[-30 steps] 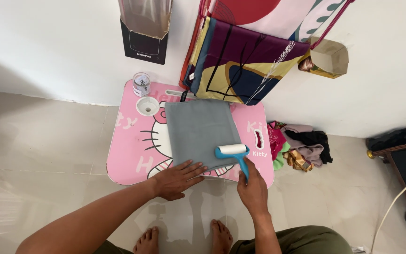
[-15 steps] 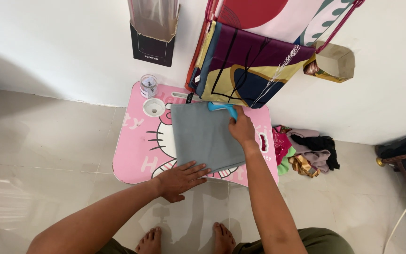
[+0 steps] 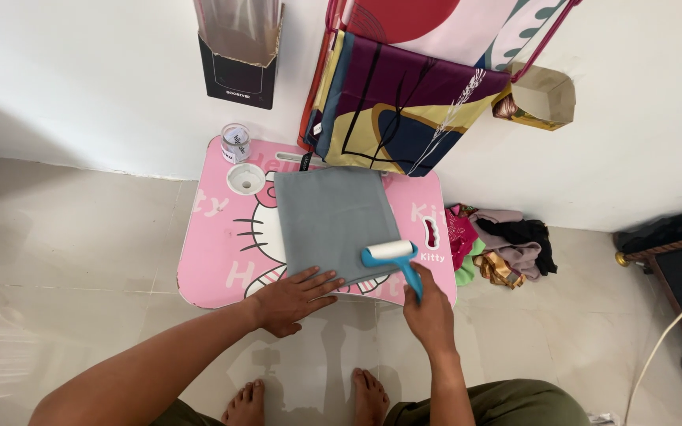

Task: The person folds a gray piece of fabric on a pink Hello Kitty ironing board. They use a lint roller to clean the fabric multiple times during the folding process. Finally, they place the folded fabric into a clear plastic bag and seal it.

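Note:
A grey folded cloth (image 3: 333, 217) lies on a small pink cartoon-print table (image 3: 215, 260). My left hand (image 3: 294, 298) rests flat on the cloth's near edge, fingers spread, holding it down. My right hand (image 3: 429, 312) grips the blue handle of a lint roller (image 3: 392, 256). Its white roll sits on the cloth's near right corner.
A clear small jar (image 3: 235, 142) and a white round cup holder (image 3: 245, 179) sit at the table's far left. A black box (image 3: 238, 75) and colourful hanging fabric (image 3: 404, 110) are by the wall. A pile of clothes (image 3: 503, 244) lies right of the table. My bare feet (image 3: 309, 398) are below.
The roller was at the cloth's near edge, went to the far edge half a second ago, and is now back at the near right corner. My left hand has stayed put.

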